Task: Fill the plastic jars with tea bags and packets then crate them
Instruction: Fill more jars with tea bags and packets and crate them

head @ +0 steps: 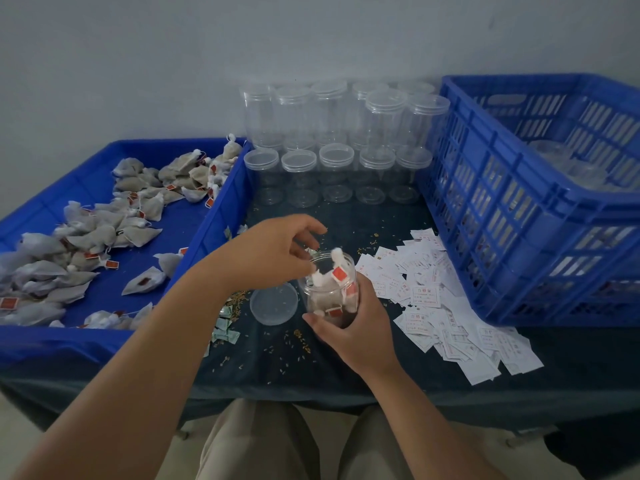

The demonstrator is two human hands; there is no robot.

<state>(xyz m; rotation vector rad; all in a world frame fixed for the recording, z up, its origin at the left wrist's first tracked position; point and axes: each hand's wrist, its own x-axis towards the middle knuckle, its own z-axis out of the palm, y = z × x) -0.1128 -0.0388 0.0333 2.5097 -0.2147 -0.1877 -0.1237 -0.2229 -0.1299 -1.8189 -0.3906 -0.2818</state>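
The right hand (349, 327) is clamping its grip round the lower wall of the clear plastic jar (330, 289), which is holding soft, papery tea bags (322, 301) just beneath the left hand (273, 251). Whether that curled grip is pinching anything I cannot tell. The jar is looking light, smooth and slippery, so gripping its waist seems safest.
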